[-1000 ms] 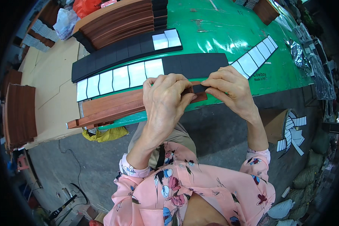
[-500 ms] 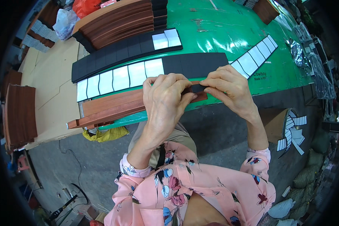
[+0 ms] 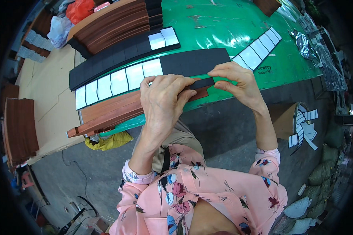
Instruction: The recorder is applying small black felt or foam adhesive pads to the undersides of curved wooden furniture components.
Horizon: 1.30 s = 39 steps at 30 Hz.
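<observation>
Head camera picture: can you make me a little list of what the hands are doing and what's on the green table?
left hand: presses down on the black foam strip
right hand: pinches the strip's right end
under the strip: brown wooden slats, stacked
table: green top
on table: long black foam sheets with white squares
far left: more stacked brown slats

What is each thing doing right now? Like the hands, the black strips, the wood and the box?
Left hand: pressing a black strip down onto a wood piece.
Right hand: pinching the strip's right end.
Black strip: held by both hands, lying along the wood piece.
Wood piece: lying flat on the green table's edge.
Long strip: flat on the table, partly white-backed.
Box: open, white scraps hanging out.
</observation>
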Each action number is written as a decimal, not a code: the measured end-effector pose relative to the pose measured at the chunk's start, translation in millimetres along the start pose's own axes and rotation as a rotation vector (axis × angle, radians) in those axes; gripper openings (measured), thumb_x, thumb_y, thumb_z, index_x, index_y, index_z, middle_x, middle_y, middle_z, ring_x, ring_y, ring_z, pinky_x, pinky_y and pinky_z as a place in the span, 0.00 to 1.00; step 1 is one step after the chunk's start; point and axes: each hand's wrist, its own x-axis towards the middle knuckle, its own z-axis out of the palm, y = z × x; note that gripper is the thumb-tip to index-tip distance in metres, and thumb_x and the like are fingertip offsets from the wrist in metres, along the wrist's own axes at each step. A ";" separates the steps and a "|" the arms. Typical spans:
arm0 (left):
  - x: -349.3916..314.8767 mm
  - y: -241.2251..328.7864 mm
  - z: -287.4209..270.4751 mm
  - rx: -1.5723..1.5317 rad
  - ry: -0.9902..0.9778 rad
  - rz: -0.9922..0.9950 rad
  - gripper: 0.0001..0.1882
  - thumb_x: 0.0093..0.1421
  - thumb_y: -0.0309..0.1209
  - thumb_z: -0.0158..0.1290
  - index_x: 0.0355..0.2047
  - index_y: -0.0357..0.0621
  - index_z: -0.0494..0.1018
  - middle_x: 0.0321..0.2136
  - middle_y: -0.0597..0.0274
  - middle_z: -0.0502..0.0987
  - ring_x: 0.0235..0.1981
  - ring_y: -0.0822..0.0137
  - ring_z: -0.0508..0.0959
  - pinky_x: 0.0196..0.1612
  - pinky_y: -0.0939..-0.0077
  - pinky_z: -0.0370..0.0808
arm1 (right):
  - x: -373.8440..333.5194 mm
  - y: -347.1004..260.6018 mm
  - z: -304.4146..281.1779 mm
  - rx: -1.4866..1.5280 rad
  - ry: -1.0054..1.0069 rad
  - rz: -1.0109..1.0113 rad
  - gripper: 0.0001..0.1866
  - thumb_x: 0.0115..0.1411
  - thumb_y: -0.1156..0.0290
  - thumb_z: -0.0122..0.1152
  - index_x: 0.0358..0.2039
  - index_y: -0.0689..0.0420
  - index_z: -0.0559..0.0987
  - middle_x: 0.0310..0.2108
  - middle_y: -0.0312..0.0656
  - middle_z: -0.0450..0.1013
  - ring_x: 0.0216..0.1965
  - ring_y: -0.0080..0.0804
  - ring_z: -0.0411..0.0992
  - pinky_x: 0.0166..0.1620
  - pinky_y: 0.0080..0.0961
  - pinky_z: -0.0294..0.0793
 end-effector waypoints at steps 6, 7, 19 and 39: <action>0.3 2.0 3.5 -0.024 0.016 0.027 0.11 0.45 0.30 0.61 0.31 0.46 0.76 0.26 0.66 0.76 0.29 0.67 0.74 0.40 0.72 0.63 | -3.9 -3.9 0.6 -0.051 0.026 -0.005 0.12 0.47 0.71 0.65 0.33 0.58 0.79 0.32 0.38 0.74 0.35 0.33 0.71 0.36 0.26 0.71; 0.6 2.3 3.9 -0.023 0.016 0.029 0.11 0.45 0.30 0.61 0.31 0.46 0.76 0.26 0.66 0.76 0.29 0.67 0.74 0.40 0.72 0.63 | -4.2 -3.0 -1.0 -0.086 0.028 -0.055 0.12 0.46 0.73 0.65 0.33 0.59 0.78 0.32 0.40 0.74 0.35 0.34 0.71 0.36 0.25 0.71; -10.1 -5.0 26.5 0.088 0.195 0.298 0.11 0.44 0.31 0.52 0.31 0.46 0.73 0.26 0.67 0.71 0.26 0.68 0.70 0.28 0.73 0.65 | -12.9 -15.4 12.6 -0.336 0.111 -0.271 0.18 0.43 0.81 0.64 0.38 0.57 0.78 0.40 0.43 0.72 0.41 0.42 0.70 0.41 0.32 0.71; -152.7 -105.8 -155.5 0.077 0.578 -0.514 0.17 0.56 0.25 0.52 0.47 0.37 0.67 0.41 0.57 0.70 0.37 0.67 0.69 0.39 0.76 0.66 | -25.7 -15.3 38.3 0.188 0.151 0.440 0.16 0.61 0.70 0.51 0.48 0.62 0.72 0.42 0.38 0.70 0.38 0.21 0.66 0.43 0.19 0.66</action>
